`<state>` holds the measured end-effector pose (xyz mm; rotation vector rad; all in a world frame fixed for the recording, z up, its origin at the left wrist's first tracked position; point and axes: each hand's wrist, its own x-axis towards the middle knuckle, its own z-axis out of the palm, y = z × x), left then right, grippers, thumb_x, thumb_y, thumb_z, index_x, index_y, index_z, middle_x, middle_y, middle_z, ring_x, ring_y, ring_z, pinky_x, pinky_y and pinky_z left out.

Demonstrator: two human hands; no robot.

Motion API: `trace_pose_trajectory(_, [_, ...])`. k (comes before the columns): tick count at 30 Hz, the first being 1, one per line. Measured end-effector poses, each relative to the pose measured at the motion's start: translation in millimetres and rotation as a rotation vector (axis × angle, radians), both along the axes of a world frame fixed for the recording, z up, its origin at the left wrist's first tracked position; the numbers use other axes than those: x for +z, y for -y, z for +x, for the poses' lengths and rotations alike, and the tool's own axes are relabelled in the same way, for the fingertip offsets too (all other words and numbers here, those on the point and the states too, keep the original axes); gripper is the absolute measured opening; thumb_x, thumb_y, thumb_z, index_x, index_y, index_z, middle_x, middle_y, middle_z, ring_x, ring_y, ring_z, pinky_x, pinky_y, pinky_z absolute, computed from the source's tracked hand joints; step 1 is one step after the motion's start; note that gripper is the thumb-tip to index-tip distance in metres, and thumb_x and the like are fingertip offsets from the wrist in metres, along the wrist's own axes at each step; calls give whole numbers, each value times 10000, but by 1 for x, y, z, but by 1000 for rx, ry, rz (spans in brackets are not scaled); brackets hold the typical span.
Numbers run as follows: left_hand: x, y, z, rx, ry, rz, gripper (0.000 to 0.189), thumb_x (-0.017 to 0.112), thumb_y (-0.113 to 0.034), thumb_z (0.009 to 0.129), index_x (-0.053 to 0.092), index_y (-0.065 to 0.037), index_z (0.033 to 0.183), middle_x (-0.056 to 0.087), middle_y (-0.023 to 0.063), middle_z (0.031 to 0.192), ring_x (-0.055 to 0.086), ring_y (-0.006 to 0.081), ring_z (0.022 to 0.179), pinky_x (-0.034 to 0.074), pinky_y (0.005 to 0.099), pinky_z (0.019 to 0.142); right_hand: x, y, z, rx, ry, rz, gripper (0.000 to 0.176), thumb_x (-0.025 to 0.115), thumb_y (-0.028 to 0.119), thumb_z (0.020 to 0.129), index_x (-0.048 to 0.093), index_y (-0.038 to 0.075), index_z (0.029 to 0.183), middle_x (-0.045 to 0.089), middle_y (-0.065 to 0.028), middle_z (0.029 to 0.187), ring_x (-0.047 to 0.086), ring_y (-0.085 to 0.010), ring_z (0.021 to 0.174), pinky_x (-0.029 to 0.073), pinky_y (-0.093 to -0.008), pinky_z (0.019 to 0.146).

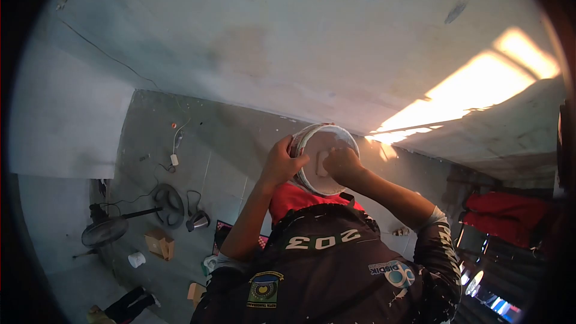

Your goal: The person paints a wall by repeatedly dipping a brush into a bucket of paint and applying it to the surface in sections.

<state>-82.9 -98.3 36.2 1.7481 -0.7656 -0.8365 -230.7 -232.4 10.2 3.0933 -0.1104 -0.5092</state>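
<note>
A round white bucket (329, 189) with a smeared rim is held in front of my body, tilted so that its inside shows. My left hand (284, 162) grips the rim at its left side, thumb over the edge. Inside the opening, my right hand (342, 163) is closed around something I cannot make out. Just beside that hand a pale, roughly rectangular shape shows against the greyish contents of the bucket.
A plastered wall (252, 54) rises ahead, with a sunlit patch at right. On the grey floor (222, 144) at left are a fan (103, 232), a cardboard box (159, 243), a white container (137, 259) and a cable. Red cloth (504, 213) hangs at right.
</note>
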Motion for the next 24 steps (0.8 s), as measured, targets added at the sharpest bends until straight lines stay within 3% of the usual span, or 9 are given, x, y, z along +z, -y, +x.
trace_pose_trajectory(7, [-24, 2, 3, 24, 34, -11, 174, 650, -121, 710, 524, -19, 775, 464, -23, 661, 417, 75, 599, 353, 272, 524, 10, 17, -2, -141, -90, 121, 122, 632, 177, 788, 709, 87, 815, 703, -111, 791, 692, -240, 770, 547, -373, 645])
trace_pose_trajectory(10, [-40, -1, 3, 112, -15, 46, 303, 679, -199, 679, 583, 25, 860, 571, 87, 703, 536, 173, 645, 456, 334, 623, 35, 25, -13, -271, 88, 241, 177, 575, 175, 831, 704, 59, 793, 700, -131, 783, 684, -270, 740, 531, -393, 631])
trace_pose_trajectory(13, [-56, -2, 3, 194, -111, 65, 281, 685, -189, 675, 570, 20, 824, 562, 67, 692, 524, 154, 637, 448, 322, 606, 39, 43, -37, -527, 118, 435, 260, 538, 210, 882, 686, 21, 784, 678, -133, 731, 653, -259, 652, 509, -381, 614])
trace_pose_trajectory(15, [-62, 2, 6, 212, -138, 37, 263, 686, -180, 679, 564, 14, 808, 561, 57, 691, 520, 145, 635, 445, 317, 598, 40, 56, -50, -837, 76, 847, 325, 529, 245, 910, 659, -18, 770, 643, -120, 684, 604, -209, 602, 488, -359, 604])
trace_pose_trajectory(17, [-70, 0, 3, 219, -179, 17, 247, 688, -170, 683, 558, 8, 793, 561, 47, 690, 516, 135, 633, 441, 311, 590, 25, 58, -68, -882, 98, 961, 328, 526, 278, 935, 660, 5, 811, 602, -58, 661, 539, -126, 570, 451, -304, 537])
trace_pose_trajectory(19, [-78, 1, 4, 230, -201, -66, 228, 691, -154, 694, 561, 4, 794, 557, 34, 685, 512, 127, 627, 435, 304, 580, 9, 52, -84, -1194, 70, 1465, 305, 516, 278, 956, 650, 21, 858, 571, -14, 648, 498, -71, 551, 378, -236, 466])
trace_pose_trajectory(20, [-81, -3, 4, 218, -197, -69, 228, 691, -154, 694, 561, 4, 794, 557, 34, 685, 512, 127, 627, 435, 304, 580, -10, 50, -94, -1180, 71, 1686, 280, 480, 269, 980, 620, 33, 922, 490, 28, 609, 409, -41, 496, 305, -190, 429])
trace_pose_trajectory(21, [-84, 0, 6, 196, -189, -54, 224, 691, -148, 696, 565, 5, 799, 567, 36, 692, 524, 127, 636, 444, 306, 588, -27, 45, -101, -1182, 94, 1681, 280, 480, 269, 980, 620, 33, 922, 490, 28, 609, 409, -41, 496, 305, -190, 429])
trace_pose_trajectory(24, [-87, 9, 5, 160, -174, -69, 226, 695, -144, 695, 578, 9, 813, 592, 47, 713, 553, 128, 661, 462, 311, 613, -49, 24, -117, -1221, 138, 2211, 249, 428, 239, 990, 562, 48, 900, 392, 55, 569, 324, -46, 432, 267, -204, 396])
